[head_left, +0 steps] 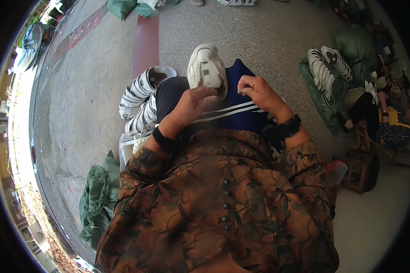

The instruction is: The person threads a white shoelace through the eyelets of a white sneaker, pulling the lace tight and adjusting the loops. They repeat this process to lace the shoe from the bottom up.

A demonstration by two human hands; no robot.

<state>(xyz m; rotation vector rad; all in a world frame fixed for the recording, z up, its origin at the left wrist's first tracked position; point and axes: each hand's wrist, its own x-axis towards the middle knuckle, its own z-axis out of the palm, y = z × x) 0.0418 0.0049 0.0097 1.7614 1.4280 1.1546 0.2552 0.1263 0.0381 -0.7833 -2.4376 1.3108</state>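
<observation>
A cream sneaker (206, 68) lies over my lap with its toe pointing away from me. My left hand (193, 105) is closed at the shoe's near end, its fingers bent over the opening and partly hiding it. To the right of the shoe and apart from it, my right hand (258, 92) is raised with fingers curled into a pinch. Whatever may be between those fingertips is too small to make out. Under both hands, a blue cloth (238, 86) with white stripes covers my lap.
Stacked white-and-dark shoes (140, 91) stand beside my left leg. A green sack (98, 195) slumps at the near left. On the right, more shoes (321, 75) lie on green sacking (312, 86), near a seated person (394, 123) and a wooden stool (361, 168).
</observation>
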